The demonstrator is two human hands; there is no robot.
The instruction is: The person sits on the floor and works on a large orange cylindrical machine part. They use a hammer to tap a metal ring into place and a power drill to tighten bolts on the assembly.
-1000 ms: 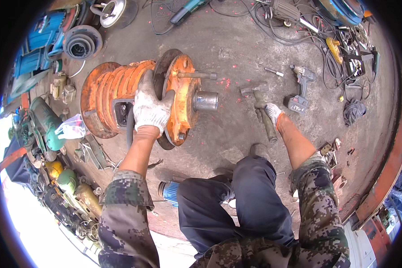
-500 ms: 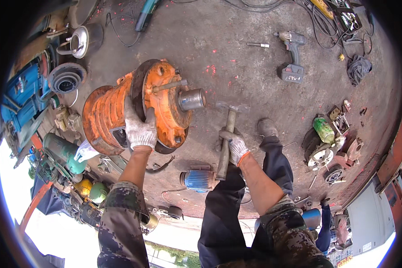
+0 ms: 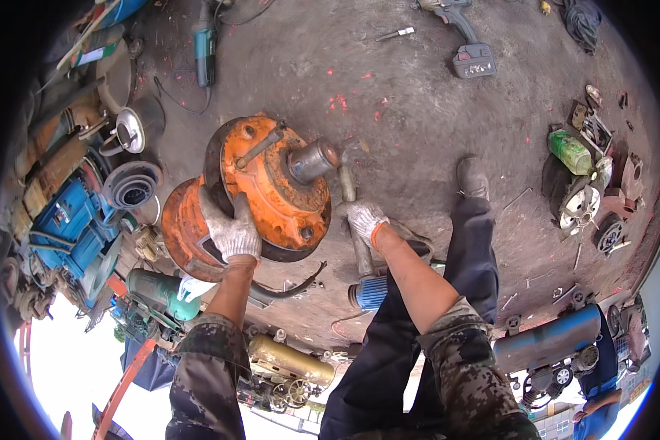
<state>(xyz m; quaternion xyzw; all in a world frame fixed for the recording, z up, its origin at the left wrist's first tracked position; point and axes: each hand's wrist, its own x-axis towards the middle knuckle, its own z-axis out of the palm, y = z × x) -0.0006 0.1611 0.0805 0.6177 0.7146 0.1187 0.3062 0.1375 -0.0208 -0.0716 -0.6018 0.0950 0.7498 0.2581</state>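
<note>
An orange ribbed motor (image 3: 271, 191) with a round flange and a thick steel shaft (image 3: 314, 161) lies tilted on the ground, its front face turned up to the right. A bolt-like rod (image 3: 259, 147) sticks out of that face. My left hand (image 3: 233, 231), in a white knit glove, grips the motor behind its flange, thumb apart from the fingers. Gloved as well, my right hand (image 3: 365, 218) is closed round the handle of a hammer (image 3: 347, 183). The hammer's blurred head is beside the shaft's end; whether they touch I cannot tell.
A small blue motor (image 3: 372, 293) lies by my leg. Beyond are a cordless impact wrench (image 3: 474, 60) and a teal grinder (image 3: 204, 55). Metal parts and a green bottle (image 3: 569, 152) are at right, a blue machine (image 3: 66, 213) at left. Another person's arm (image 3: 598, 405) shows lower right.
The hammer has come closer to the shaft, still in my right hand. The motor's front face shows more fully. The whole view has shifted, and another person's arm now shows lower right.
</note>
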